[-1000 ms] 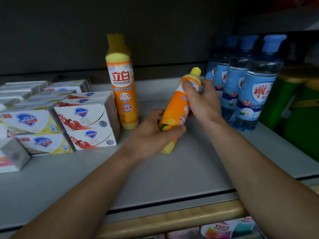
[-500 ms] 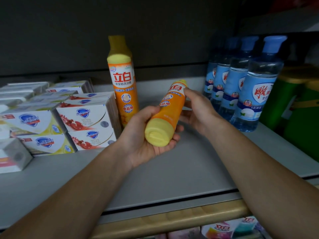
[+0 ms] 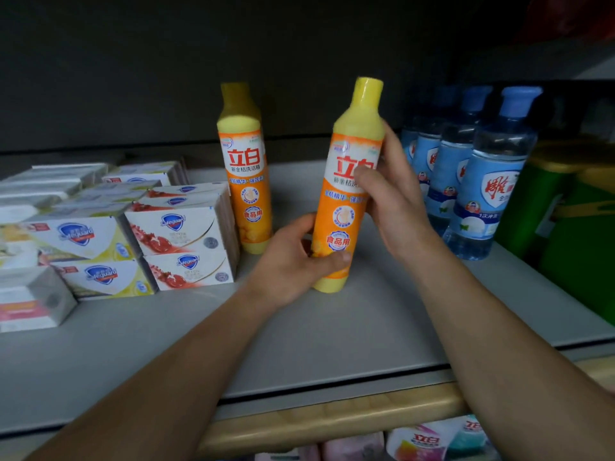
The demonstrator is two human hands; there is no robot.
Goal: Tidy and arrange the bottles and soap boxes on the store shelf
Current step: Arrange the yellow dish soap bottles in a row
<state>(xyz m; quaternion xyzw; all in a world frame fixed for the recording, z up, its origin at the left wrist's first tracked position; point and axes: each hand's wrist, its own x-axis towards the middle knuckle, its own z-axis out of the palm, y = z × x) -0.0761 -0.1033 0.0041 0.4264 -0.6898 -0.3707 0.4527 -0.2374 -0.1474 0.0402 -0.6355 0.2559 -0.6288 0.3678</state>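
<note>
- Soap boxes [image 3: 179,237] sit stacked along the shelf's [image 3: 332,334] left edge.
- Behind, I see one orange bottle [image 3: 244,181] upright mid-shelf.
- My left hand [image 3: 293,261] wraps the held bottle's [image 3: 349,207] base (upright, near the middle); my right hand [image 3: 392,194] clasps its label.
- Blue bottles [image 3: 482,194] line the right.

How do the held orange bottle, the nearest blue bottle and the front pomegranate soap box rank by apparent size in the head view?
1. Held orange bottle, in both hands, nearest the camera.
2. Nearest blue bottle.
3. Front pomegranate soap box.
</note>
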